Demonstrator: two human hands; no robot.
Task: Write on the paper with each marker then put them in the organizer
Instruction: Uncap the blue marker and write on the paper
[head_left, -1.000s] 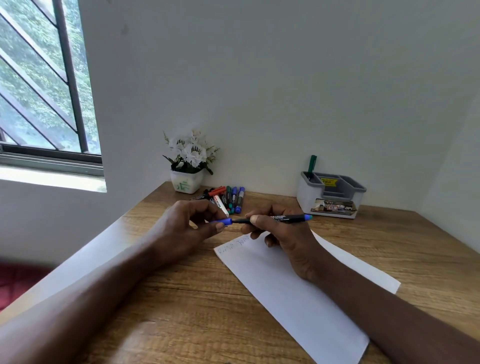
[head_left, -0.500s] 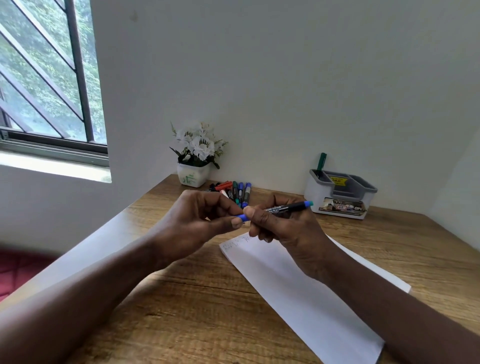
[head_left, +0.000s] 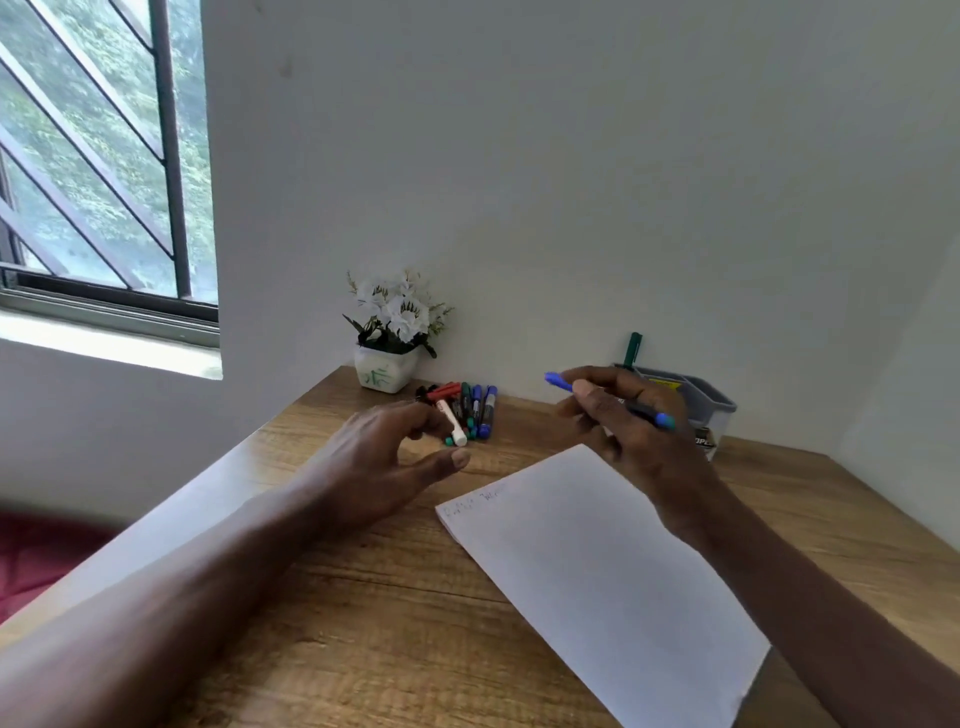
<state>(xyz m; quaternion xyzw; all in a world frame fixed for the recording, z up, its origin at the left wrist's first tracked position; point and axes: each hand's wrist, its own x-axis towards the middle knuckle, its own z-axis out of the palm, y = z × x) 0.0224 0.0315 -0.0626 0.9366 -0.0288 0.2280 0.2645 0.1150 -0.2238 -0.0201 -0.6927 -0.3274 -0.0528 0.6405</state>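
Head view, right hand (head_left: 639, 431): grips blue marker (head_left: 558, 382), held up in front of the organizer (head_left: 711, 395).
Left hand (head_left: 384, 457): empty, fingers loosely spread over table (head_left: 363, 623), near loose markers (head_left: 475, 410).
Paper (head_left: 597, 571): faint writing at far corner, illegible.
Organizer: green marker (head_left: 634, 348) upright inside; sticker text unreadable.

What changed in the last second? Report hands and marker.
The left hand let go of the blue marker and drew back left, open. The right hand carried it right, toward the organizer. Paper and marker pile unmoved.
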